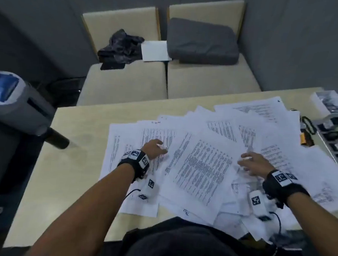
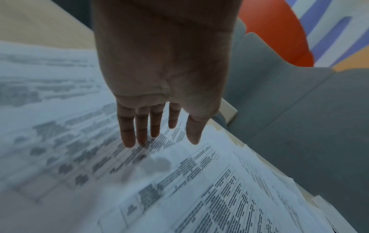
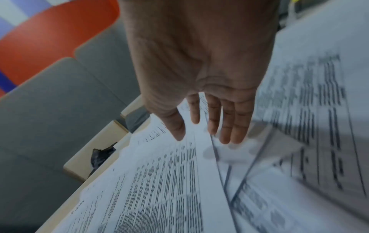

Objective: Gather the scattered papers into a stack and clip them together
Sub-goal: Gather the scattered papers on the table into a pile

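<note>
Overhead: pale beige laminate desk [image 1: 78,167] buried under scattered white printed papers [image 1: 199,165], overlapping, unstacked, unclipped. Left hand [image 1: 153,149] and right hand [image 1: 254,164] low over the sheets, fingers [image 2: 141,124] straight and spread, gripping nothing. Behind desk: two cream padded chairs [image 1: 125,81], grey square cushion [image 1: 201,41], grey walls.

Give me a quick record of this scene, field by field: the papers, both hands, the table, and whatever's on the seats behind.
papers: printed sheets, scattered and overlapping, not yet stacked
left hand: fingers straight, over the sheets on the pile's left side
right hand: fingers straight, over the sheets on the pile's right side
table: light wood, papers cover its middle and right
clip: none on the papers
seats: beige, holding a dark cloth, a white sheet and a grey cushion
</note>
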The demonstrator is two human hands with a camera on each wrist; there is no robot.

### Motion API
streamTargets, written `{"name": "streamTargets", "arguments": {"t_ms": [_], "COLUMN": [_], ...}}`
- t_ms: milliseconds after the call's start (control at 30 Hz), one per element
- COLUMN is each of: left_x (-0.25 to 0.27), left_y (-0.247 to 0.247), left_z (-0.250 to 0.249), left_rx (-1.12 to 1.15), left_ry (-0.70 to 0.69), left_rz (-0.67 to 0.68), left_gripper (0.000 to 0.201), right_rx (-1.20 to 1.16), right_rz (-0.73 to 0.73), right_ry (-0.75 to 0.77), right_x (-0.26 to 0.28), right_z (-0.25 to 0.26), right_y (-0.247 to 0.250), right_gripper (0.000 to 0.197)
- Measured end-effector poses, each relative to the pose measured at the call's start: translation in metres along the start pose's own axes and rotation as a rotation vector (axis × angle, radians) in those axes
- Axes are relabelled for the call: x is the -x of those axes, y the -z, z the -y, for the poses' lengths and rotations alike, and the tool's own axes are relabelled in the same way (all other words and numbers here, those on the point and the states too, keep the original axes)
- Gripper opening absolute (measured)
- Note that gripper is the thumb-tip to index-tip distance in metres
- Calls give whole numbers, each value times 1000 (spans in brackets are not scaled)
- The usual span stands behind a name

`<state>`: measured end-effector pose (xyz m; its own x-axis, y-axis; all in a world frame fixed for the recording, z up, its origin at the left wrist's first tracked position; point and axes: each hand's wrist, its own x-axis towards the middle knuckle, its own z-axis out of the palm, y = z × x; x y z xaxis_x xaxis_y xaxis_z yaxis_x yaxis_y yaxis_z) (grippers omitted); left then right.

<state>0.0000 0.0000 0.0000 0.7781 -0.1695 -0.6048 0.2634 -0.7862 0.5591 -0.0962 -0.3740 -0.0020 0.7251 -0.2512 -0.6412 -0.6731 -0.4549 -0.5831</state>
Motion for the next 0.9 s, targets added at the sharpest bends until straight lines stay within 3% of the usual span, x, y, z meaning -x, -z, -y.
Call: {"name": "streamTargets", "arguments": {"t_ms": [167,300,367,400,467,533,600,767,833,900], "left_x": [7,2,6,10,17,19,21,40,51,60], "left_y": [-40,-57,-64,-67,-73,-82,-89,-85,-78,-63], "left_z": [-5,-18,-22,-22,-19,-12,-5,3,5,9], "left_rx": [132,191,226,250,282,292,263,258,324,388], "left_ry": [97,146,198,194,168,155,120,-75,-171,-237], "left_rz": [-63,-116,-71,-56,-14,8,-25,-145,-163,-144], "left_gripper": [70,74,66,51,13,34,38,39,38,22], "right_rx": [-256,-352,-403,-386,-327,-298,-231,-8,-5,-103], "right_rz": [9,-24,-87,-127,-99,-51,-20,-147,-170,-121], "right_ry": [-139,-88,-61,-35,25,57,76,243,283,257], "right_x": [-23,-25,-25,-28,-29,-33,-30,-30,-25,-11], "right_z": [-17,-7,-3,-3,-1,-2,1,2,6,22], "right_y": [-32,-48,-52,-54,-56,-57,-57,-55,-56,-58], "right_gripper": [75,78,80,80,63,41,37,62,74,86]}}
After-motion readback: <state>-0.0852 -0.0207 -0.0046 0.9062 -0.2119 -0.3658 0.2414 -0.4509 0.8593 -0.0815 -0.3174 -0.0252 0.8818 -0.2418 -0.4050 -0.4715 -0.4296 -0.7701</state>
